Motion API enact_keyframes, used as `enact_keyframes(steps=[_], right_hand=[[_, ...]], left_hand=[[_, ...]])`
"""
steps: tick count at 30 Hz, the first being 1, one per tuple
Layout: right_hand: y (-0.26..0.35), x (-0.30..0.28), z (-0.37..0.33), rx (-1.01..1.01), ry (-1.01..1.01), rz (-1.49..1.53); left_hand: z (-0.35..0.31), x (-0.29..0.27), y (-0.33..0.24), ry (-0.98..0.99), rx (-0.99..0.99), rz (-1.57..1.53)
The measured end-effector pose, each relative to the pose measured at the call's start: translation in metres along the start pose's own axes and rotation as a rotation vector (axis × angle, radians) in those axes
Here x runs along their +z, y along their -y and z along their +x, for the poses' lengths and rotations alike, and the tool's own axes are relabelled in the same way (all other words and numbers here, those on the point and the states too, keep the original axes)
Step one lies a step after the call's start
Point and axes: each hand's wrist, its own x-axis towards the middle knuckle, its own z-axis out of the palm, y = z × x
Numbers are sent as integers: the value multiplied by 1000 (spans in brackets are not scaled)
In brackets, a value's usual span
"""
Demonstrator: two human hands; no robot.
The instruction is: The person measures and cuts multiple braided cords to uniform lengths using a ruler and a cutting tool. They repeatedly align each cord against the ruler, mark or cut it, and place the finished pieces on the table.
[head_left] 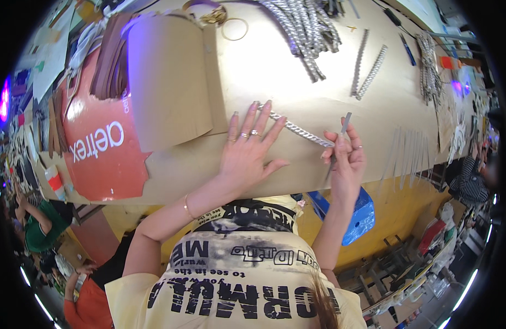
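Observation:
My left hand [246,151] lies flat with fingers spread on the table, its fingertips over one end of a silvery braided strap [302,132]. From there the strap runs slantwise to the right. My right hand [349,159] pinches a thin grey strip [347,122] at the strap's other end. The strip stands up above the fingers, and a narrow tail hangs below them. Whether the strip passes through the braid is hidden by my fingers. Two more braided straps, one dull [360,60] and one shinier [373,72], lie beyond my right hand.
A brown cardboard sheet [168,82] and a red printed board [107,164] lie left on the table. Bundled braided straps [302,33] are piled at the back. Thin grey strips [409,151] hang over the right front edge. A blue stool [359,219] stands below; other people work at left.

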Motion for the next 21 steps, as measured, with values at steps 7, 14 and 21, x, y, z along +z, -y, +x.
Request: enact_keyframes(steps=[7,14,21], right_hand=[[18,57,9,42,335,-411],[-7,80,33,181,356,-383],[-15,86,32,40,375,-589]], left_hand=[[-3,15,-1,-91,-29,23],[-17,4,3,-128,-39,-121],[-20,2,10,-136,21,40]])
